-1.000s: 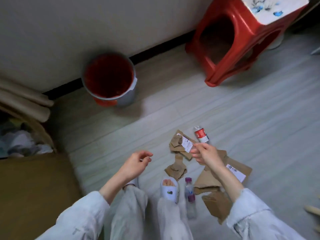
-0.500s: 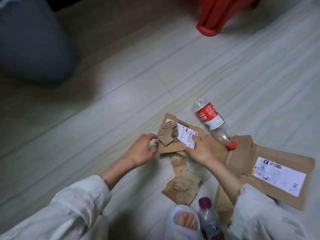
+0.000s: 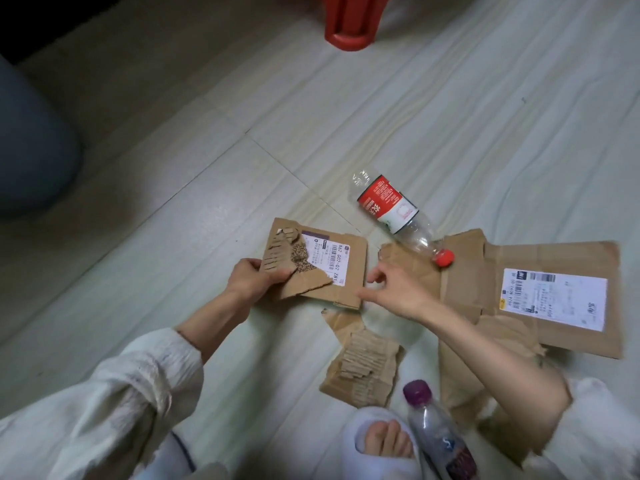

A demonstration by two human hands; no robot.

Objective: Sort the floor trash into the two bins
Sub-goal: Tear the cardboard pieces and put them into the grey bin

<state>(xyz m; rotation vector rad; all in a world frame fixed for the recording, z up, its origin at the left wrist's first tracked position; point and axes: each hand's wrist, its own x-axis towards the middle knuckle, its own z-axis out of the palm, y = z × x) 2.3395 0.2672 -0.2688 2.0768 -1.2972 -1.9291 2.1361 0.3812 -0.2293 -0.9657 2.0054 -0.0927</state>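
- Purple-capped bottle (image 3: 437,441) lies nearest the camera, below and behind the right hand (image 3: 398,292), next to a foot in a white slipper (image 3: 377,445); its label is too blurred to read
- Torn corrugated scrap (image 3: 363,367) lies on the floor (image 3: 207,168) between the two forearms, nearer than both sets of fingers and touched by neither
- Left hand (image 3: 254,280) has its fingers (image 3: 277,273) pinched on the near-left corner of a labelled cardboard piece (image 3: 332,271), with a small ripped flap of fluted board caught under the thumb; the printed label reads roughly "862 G02-02 Z81", with a barcode and a QR code partly covered by the flap
- The right hand's fingers (image 3: 375,277) are loosely spread and hold nothing, just beside the right edge of that same piece, so this hand looks nearer to whatever is picked next
- Flattened brown box (image 3: 554,296) lies beyond and right of the right hand, carrying a white shipping label whose small print is not legible
- A clear bottle with a red label and red cap (image 3: 398,211) rests up and right of the free fingers, long axis diagonal, cap end pointing toward them and lying on the box edge; the brand writing is unreadable
- Farthest off is a red stool foot (image 3: 349,26); a dark blue-grey rounded shape (image 3: 31,150) at far left could be a bin, though I cannot tell
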